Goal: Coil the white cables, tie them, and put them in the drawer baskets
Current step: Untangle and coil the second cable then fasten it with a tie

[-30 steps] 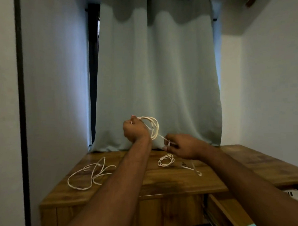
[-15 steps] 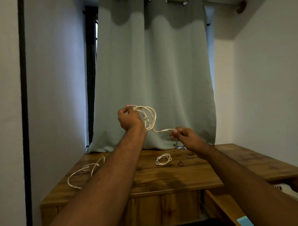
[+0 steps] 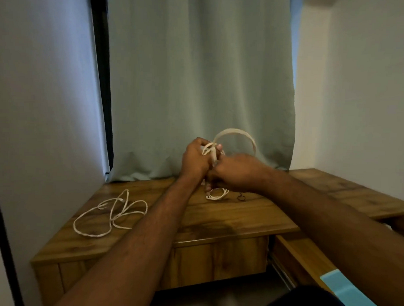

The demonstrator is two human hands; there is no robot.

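Forearms filled the lower half of the frame as I watched the feed, both reaching up toward centre. At the lower right edge an open drawer (image 3: 302,259) showed its wooden rim, with something light blue beside it; I could see no basket in it. On the wooden tabletop (image 3: 217,217), at lower left, a loose white cable (image 3: 112,211) lay uncoiled in sprawling loops, well apart from the hands. Near centre a small coiled cable (image 3: 216,194) rested on the wood just under the hands, with a small dark ring (image 3: 240,197) beside it.

Above that, the two hands met. My left hand (image 3: 195,158) gripped the held coil (image 3: 233,140) at its gathered side, fingers curled round the strands. My right hand (image 3: 237,171) was pressed against the left from the right, fingers curled at the same bundle; whether it pinched the free end I could not tell. The coil's loop stood upright above both hands against the green curtain (image 3: 199,84). I judged the tie came next, and the drawer lay lower right, nearer the right hand.
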